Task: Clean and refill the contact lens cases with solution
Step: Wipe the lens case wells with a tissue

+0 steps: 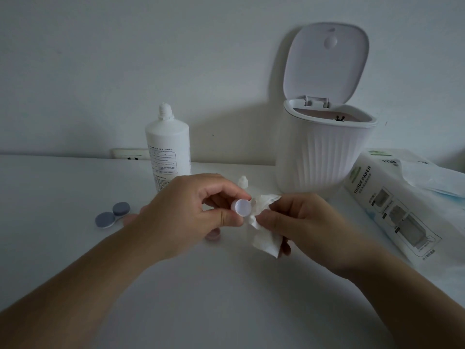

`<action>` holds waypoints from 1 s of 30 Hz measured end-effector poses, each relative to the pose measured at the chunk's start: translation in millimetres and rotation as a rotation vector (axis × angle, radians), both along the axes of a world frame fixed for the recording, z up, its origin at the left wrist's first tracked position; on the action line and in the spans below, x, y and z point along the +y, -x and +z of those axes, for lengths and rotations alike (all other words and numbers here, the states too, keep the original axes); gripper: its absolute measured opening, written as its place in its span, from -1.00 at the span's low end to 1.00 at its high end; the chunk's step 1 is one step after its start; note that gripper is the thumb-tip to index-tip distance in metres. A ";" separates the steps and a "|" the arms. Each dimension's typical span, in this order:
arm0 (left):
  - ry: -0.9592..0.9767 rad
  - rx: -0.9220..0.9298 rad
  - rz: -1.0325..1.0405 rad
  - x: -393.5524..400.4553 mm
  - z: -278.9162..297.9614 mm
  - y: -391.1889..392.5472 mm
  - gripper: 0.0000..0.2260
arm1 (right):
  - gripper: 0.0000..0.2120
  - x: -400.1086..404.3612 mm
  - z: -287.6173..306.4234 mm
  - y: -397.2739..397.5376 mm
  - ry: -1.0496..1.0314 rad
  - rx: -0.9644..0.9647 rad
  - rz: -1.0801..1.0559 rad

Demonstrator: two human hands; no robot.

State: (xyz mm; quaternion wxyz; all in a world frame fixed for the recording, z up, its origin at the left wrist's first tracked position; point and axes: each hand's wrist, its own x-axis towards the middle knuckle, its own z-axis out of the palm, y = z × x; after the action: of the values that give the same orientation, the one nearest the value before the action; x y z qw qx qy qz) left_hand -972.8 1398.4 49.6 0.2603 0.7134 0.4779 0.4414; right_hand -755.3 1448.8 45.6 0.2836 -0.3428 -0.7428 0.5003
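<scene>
My left hand [186,212] pinches a small white round lens-case cap [242,207] above the white table [75,248], its open side turned toward me. My right hand [299,222] grips a crumpled white tissue [264,238] right beside the cap. A pinkish cap [213,235] lies on the table under my left hand, partly hidden. A grey-lidded lens case [112,214] rests at the left. The tall white solution bottle [168,144] stands uncapped behind my hands, with its small white cap [243,182] on the table to its right.
A white ribbed mini bin [324,157] with its lid raised stands at the back right. A tissue paper pack [392,197] lies at the right edge. A wall socket [129,154] sits behind the table's back edge.
</scene>
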 end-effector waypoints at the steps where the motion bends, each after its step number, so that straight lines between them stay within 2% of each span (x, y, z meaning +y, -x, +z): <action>1: -0.016 -0.002 0.015 -0.4 -0.3 -0.2 -0.82 | -0.75 0.4 -0.4 0.3 0.006 0.025 -0.008; 7: -0.175 0.030 0.070 -1.0 -9.5 -13.3 -0.80 | -0.73 -1.7 -3.5 4.5 0.015 0.168 -0.077; 11: -0.146 0.022 0.062 2.6 -10.9 -9.6 -0.84 | -0.74 -1.3 -1.8 0.9 -0.088 0.041 -0.102; 16: -0.134 0.151 0.018 6.2 -12.3 -4.3 -0.65 | -0.81 -6.4 -3.9 3.5 -0.126 -0.112 -0.031; 22: -0.111 -0.011 0.102 8.8 -16.7 -4.4 -0.81 | -0.84 -0.3 -3.5 3.2 -0.325 0.119 -0.268; 24: -0.087 -0.069 0.115 10.0 -18.3 -4.5 -0.83 | -0.84 3.3 -3.4 -0.7 -0.416 0.137 -0.381; 28: 0.002 -0.176 0.127 11.6 -18.4 -1.0 -0.83 | -0.96 12.2 -1.2 -13.5 -0.521 0.008 -0.518; 30: 0.021 -0.189 0.117 11.7 -19.0 -0.2 -0.84 | -0.86 15.7 0.0 -23.6 -0.584 -0.146 -0.523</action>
State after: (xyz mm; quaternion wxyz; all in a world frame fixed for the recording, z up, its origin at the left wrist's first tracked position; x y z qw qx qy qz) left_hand -972.6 1410.1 30.6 0.2857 0.6368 0.4967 0.5159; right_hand -731.7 1464.5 45.7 0.4336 -0.4599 -0.7596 0.1532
